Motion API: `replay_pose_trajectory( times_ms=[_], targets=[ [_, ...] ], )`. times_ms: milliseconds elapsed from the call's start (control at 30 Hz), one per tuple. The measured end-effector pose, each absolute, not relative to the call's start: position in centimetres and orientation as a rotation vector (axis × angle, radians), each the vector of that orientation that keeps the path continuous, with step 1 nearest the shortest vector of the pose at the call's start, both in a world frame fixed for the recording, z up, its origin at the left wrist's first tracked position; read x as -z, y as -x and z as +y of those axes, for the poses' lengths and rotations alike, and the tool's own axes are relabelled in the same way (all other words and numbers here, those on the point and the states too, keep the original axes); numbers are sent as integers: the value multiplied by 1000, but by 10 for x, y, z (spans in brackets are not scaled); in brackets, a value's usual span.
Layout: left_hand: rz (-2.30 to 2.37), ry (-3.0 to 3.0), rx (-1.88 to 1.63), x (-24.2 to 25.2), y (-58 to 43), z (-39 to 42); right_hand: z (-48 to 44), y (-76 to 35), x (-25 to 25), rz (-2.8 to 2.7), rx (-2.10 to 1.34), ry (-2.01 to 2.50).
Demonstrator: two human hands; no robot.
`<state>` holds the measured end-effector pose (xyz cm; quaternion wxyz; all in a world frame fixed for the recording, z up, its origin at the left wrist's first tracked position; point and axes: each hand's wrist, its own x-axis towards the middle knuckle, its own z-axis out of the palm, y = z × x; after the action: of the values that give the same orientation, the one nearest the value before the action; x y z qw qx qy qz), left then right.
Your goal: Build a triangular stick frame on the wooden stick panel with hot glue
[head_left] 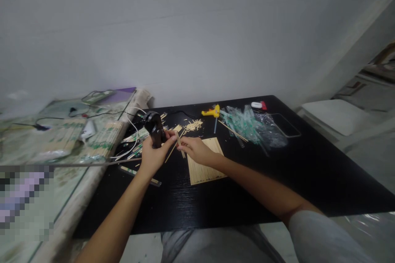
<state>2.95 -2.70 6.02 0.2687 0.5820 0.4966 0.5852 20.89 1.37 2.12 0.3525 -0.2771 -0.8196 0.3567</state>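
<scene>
Right hand [195, 149] pinching thin pale wooden sticks [178, 138] left of the pale slatted-wood panel [203, 170]; left hand [154, 156] touching a black tool [153, 125], grip unclear; slack pinching could be dropping sticks.

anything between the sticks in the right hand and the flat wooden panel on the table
Only the right hand itself: in this view it holds the sticks left of the flat wooden panel and hides its far left corner. No other object shows between them.

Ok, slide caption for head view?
Left hand and right hand hold wooden sticks over a black table bearing a glue gun.
</scene>
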Motion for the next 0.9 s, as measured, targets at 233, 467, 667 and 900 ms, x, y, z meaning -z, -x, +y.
replay_pose_trajectory(
  times_ms=[233,467,667,900],
  targets=[
    [1386,-1579,-1613,-66,-32,-22,14,-207,-8,-2222,-992,673],
    [1410,-1565,-1595,-68,-29,-22,8,-207,6,-2216,-1091,785],
    [1304,-1418,-1605,-69,-33,-21,4,-206,2,-2211,-1073,811],
    [1291,-1398,-1596,-65,-31,-19,6,-204,6,-2234,-1075,820]
  ],
)
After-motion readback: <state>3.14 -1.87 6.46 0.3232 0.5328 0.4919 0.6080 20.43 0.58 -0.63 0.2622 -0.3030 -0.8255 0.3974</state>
